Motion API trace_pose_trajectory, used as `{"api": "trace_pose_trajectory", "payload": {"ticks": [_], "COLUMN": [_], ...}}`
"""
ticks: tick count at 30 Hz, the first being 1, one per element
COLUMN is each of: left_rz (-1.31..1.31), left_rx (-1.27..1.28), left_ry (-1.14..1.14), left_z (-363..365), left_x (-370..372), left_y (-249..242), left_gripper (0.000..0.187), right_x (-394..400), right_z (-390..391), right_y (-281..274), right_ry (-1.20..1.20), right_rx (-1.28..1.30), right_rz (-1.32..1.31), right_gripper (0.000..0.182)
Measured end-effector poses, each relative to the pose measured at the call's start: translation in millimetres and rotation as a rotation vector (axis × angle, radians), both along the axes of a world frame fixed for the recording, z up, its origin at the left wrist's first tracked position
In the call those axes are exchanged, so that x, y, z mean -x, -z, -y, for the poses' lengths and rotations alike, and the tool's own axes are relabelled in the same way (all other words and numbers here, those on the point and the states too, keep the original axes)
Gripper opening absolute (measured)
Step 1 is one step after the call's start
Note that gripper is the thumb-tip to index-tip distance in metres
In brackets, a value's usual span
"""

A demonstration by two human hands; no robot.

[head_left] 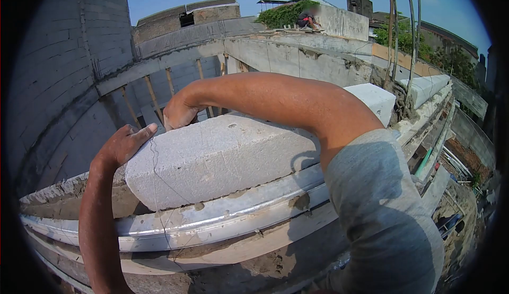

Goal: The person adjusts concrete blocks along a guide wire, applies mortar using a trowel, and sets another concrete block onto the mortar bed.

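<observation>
Two bare hands on one big grey block (222,156), pale aerated-concrete type, rough face w/ a thin crack line down its left part. Block sits lengthwise on top of a wall course (175,225), on a bed of wet mortar (233,193) that squeezes out along its lower edge.

Left hand (124,144) at the block's left end: palm flat vs the end face, fingers together & curled round the far side, thumb laid out along the top left corner. Nothing clamped, just pressed against it. Left forearm comes up from bottom of view.

Right hand (180,115) reaches over the block from the right, arm bent across the top in a grey sleeve (382,214). It rests on the far top edge near the left end; fingers bend down over the back edge, so can't tell if spread or closed. Hands are near each other, apart, both touching the block.

Just right of it, another white block (376,100) in the same row, then more beyond. Rebar rods (403,34) stand up behind those, slightly bent. Grey block wall (69,55) at left, timber props (154,98) below it. Far off on a roof ledge, another person (307,19) crouches, well apart. Blue sky above.
</observation>
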State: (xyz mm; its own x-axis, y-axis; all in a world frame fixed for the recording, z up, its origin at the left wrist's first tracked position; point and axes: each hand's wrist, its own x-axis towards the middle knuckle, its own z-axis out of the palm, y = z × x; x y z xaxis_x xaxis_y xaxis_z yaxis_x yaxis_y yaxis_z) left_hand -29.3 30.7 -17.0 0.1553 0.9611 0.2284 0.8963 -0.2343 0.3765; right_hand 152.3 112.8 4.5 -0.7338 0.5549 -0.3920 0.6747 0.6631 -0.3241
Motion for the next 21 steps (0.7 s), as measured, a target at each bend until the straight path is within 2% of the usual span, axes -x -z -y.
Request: {"api": "trace_pose_trajectory", "payload": {"ticks": [3,5,6,8,11,15,17,21], "left_rz": [0.004,-0.035,-0.032,-0.013,-0.045,-0.166,-0.318,-0.347], "left_rx": [0.005,0.053,-0.006,-0.122,-0.249,-0.24,-0.186,-0.106], "left_ry": [0.019,0.01,-0.028,-0.105,-0.157,-0.01,0.029,0.277], "left_z": [1.7,1.2,0.1,-1.6,-6.2,9.0,6.0,24.3], "left_x": [-2.5,-3.8,-4.2,1.5,8.8,-26.3,-68.6,-171.0], "left_y": [-0.1,-4.0,-2.5,7.1,15.0,-16.9,-37.0,-42.0], "left_gripper": [0.077,0.077,0.078,0.08,0.084,0.088,0.088,0.088], "right_x": [-2.9,-27.2,-47.1,-93.3,-181.0,-285.6,-307.1,-336.2], "right_z": [1.9,21.0,33.3,46.2,90.8,117.4,142.0,210.5], "right_y": [-0.9,-14.0,-21.5,-48.8,-83.1,-66.7,-63.5,-68.1], "right_ry": [0.034,-0.096,-0.156,-0.059,0.305,0.656,0.649,0.7], "right_rx": [-0.026,-0.35,-0.507,-0.612,-0.455,-0.405,-0.459,-0.693], "right_rz": [0.02,-0.057,-0.093,-0.211,-0.12,0.223,0.22,0.142], "right_gripper": [0.035,0.038,0.04,0.043,0.04,0.039,0.039,0.037]}}
